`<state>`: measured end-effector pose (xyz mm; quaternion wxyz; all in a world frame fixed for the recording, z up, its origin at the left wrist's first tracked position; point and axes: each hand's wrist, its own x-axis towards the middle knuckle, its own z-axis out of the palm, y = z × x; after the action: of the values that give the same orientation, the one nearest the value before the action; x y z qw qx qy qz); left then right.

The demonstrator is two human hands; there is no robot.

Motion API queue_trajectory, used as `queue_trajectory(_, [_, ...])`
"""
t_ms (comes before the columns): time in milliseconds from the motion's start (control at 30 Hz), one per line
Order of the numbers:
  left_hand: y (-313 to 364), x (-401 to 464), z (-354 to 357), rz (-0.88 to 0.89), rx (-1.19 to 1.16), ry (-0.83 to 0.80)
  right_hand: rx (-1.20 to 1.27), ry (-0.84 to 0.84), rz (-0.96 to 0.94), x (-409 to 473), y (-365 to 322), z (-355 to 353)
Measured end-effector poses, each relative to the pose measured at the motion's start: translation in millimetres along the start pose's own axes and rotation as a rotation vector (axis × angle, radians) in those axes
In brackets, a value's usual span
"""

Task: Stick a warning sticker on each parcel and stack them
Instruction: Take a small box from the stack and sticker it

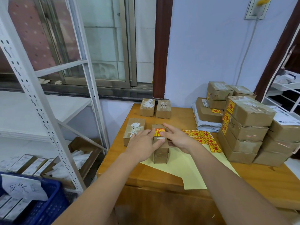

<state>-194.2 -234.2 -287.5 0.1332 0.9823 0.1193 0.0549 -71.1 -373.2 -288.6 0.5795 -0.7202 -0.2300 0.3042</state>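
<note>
— Head view: where's the parcel [159,143]?
— Mid-counter [162,176]; one red-and-yellow sticker [159,132] on top; left hand [142,146] and right hand [176,138] press it, fingers fairly straight, gripping nothing.
— Others?
— Three unstickered parcels [134,133] behind and left; four stacked parcels [243,129] right; sticker sheet [201,138] between.

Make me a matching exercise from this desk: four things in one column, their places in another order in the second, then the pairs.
Things:
1. small brown cardboard parcel with a red-and-yellow sticker
2. sheet of red-and-yellow warning stickers
3. tall stack of stickered cardboard boxes
4. pair of small unstickered cardboard parcels

Places:
A. far edge of the wooden table, near the wall
B. between both hands
C. right side of the table
D. flat on the table, right of the hands

Pairs: 1-B, 2-D, 3-C, 4-A
</note>
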Motion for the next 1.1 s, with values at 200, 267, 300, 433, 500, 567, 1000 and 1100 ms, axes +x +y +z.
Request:
queue_trajectory(200, [0.7, -12.5, 11.3, 0.05, 0.073, 0.221, -0.064, 0.039, -0.01, -4.9, -1.1, 4.0])
queue_trajectory(267, [0.5, -18.9, 15.6, 0.06, 0.015, 0.281, -0.067, 0.058, -0.023, -7.7, -1.1, 6.2])
queue_trajectory(300, [0.1, -21.8, 17.9, 0.055, -0.04, 0.295, -0.075, 0.073, -0.03, -8.6, -0.9, 7.2])
queue_trajectory(433, [-1.0, -31.0, 25.7, 0.017, -0.264, 0.271, -0.177, 0.162, -0.067, -10.2, 1.9, 12.8])
queue_trajectory(500, [1.3, -35.6, 26.6, -0.055, -0.431, 0.255, -0.323, 0.224, -0.1, -12.3, -0.2, 16.0])
queue_trajectory(567, [3.1, -39.0, 27.8, -0.11, -0.556, 0.238, -0.531, 0.266, -0.146, -15.3, -2.8, 17.6])
queue_trajectory(1000, [-4.3, -40.7, 29.8, -0.089, -0.773, 0.118, -0.444, 0.24, -0.079, -43.0, -7.4, 28.2])
queue_trajectory(1100, [-5.4, -34.7, 24.6, -0.097, -0.867, 0.214, -0.21, 0.238, -0.112, -47.3, -9.4, 23.3])
